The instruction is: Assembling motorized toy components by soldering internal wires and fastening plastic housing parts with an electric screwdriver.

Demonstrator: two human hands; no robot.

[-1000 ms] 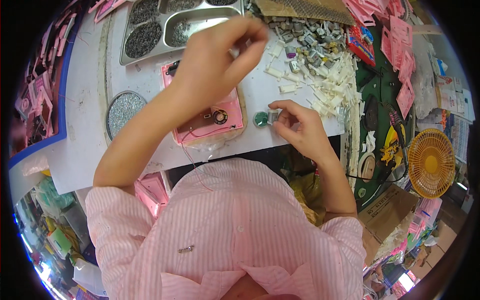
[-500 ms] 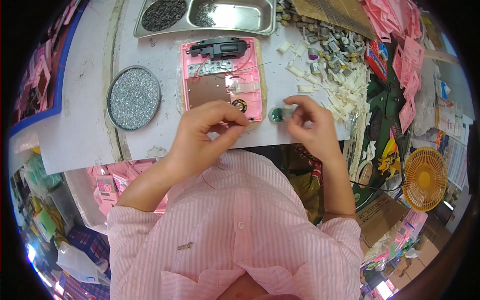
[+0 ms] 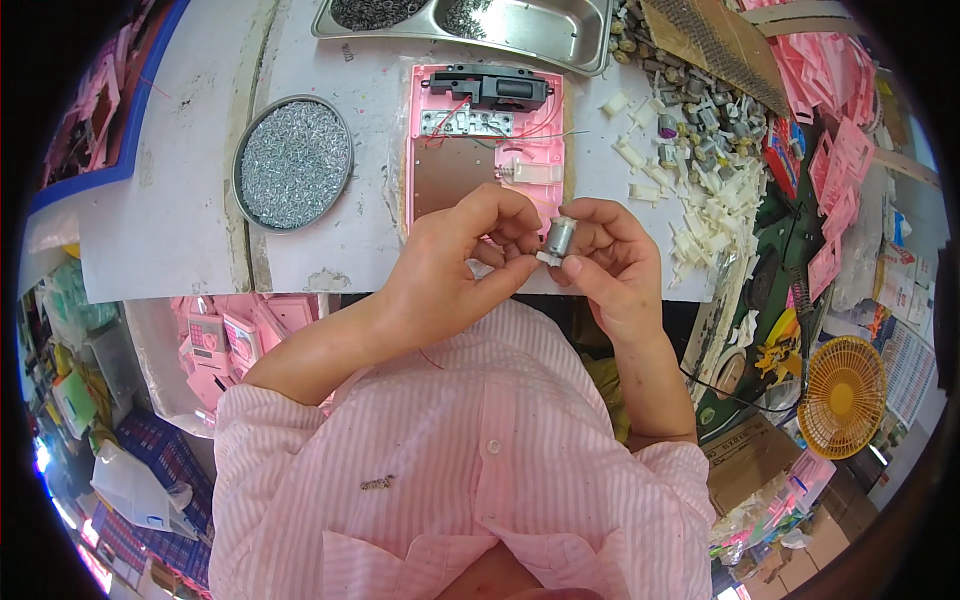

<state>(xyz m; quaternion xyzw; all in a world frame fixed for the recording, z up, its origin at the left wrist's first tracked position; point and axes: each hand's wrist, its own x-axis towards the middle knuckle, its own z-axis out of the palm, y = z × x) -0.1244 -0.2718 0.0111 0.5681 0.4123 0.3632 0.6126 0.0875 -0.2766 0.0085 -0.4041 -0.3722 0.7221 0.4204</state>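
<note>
The right hand pinches a small silver motor by the near right corner of the open pink casing. The left hand, before the casing, brings its fingertips to the motor's white end piece; its grip is unclear.

The left hand, a second ago stretched across the pink case toward the metal tray, has come back to meet the right hand, its fingers now at a small white piece on one end of a silver motor. The right hand has brought that motor away from a round green container, and the round black part in the case has disappeared behind the left hand.
</note>
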